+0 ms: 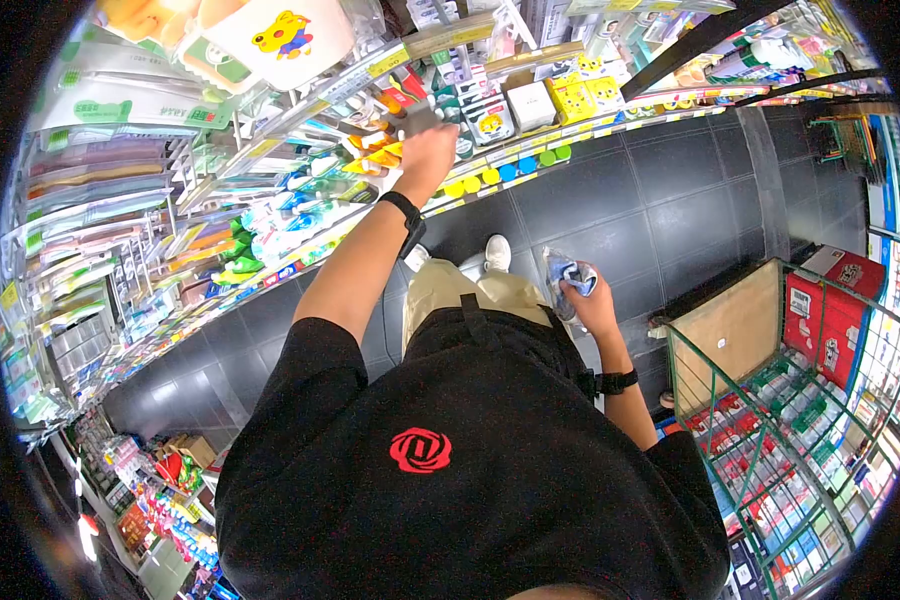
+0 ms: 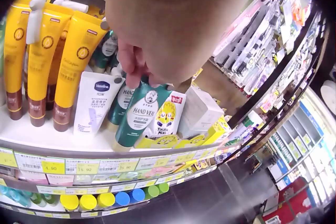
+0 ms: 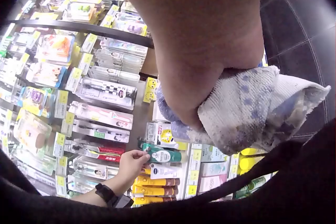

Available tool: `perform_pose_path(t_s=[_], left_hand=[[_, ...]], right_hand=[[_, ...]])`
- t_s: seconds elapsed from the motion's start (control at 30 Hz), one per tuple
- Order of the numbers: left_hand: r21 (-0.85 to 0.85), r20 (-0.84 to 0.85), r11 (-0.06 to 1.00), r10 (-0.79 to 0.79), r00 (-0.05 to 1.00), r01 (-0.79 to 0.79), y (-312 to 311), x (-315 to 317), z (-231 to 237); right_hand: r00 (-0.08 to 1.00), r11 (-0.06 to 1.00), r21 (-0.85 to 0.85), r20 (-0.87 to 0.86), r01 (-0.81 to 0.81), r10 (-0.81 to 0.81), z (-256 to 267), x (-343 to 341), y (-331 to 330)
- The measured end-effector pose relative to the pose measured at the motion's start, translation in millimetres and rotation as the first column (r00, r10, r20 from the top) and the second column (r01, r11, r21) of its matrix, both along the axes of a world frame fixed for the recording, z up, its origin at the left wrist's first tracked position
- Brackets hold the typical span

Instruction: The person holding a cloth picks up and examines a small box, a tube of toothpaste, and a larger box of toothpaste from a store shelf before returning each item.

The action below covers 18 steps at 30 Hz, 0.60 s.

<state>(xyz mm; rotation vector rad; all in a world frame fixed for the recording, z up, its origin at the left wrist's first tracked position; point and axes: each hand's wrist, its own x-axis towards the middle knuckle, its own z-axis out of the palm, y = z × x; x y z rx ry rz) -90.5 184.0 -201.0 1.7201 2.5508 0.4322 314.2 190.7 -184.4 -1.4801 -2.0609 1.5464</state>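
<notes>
Evidently a shop aisle: long stocked shelving (image 2: 58, 136) runs beside a dark tiled floor (image 1: 685, 230), and across the aisle stands a red carton (image 1: 832, 318). On the shelf at the person's reach, tall yellow tubes (image 2: 79, 64) stand caps down in a row; next to them comes a smaller white tube (image 2: 94, 103), and on the other side of the green ones are a packet with a yellow cartoon (image 2: 167, 115) and a white box (image 2: 199, 111).

The right hand (image 1: 592, 300), held low near the person's side, has its fingers curled round a bunched white and blue cloth (image 3: 244, 106). The left hand (image 1: 432, 155) reaches to the shelf, thumb and fingertips (image 2: 135, 77) pinching the upper end of a green hand-cream tube (image 2: 140, 118). That tube leans, its lower end by the shelf's front edge, with another green tube just behind; whether it bears on the shelf or hangs just clear, I cannot tell

The step in hand seems to be placing or straightening this tube among its neighbours, or drawing it out; which one, the pictures leave unsettled. Either way, the next move calls for a steady pinch and care not to knock the white tube or the packet
</notes>
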Motion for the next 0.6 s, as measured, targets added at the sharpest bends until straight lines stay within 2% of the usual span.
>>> perform_pose_path(t_s=[0.07,0.37,0.6], left_hand=[[-0.093,0.031,0.996,0.017,0.999,-0.014,1,1,4],[-0.035,0.055,0.999,0.027,0.998,-0.025,-1,3,5],[-0.086,0.098,0.995,0.05,0.994,-0.042,-7,3,14]], right_hand=[[1.0,1.0,-0.006,-0.002,0.0,0.0,-1,0,0],[0.999,1.0,-0.001,0.042,-0.003,0.003,-3,2,1],[0.999,1.0,0.006,0.049,-0.022,0.022,-5,0,3]])
